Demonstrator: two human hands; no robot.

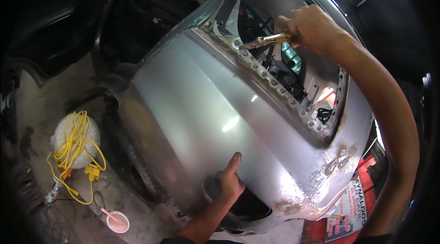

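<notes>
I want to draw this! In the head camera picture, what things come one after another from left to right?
Yellow cord → small white cup → left hand on the silver car panel → locking pliers → right hand → red stand.

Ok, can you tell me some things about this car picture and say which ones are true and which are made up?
1. The right hand holds pliers at the panel's top edge. True.
2. The left hand is holding a hammer. False: it holds no tool and rests on the silver panel, by a dark opening.
3. The yellow cord lies coiled on the floor. True.
4. The cup on the floor is blue. False: it is a white, pinkish cup with a stick in it.
5. The panel is rusty near its lower right corner. True.
</notes>
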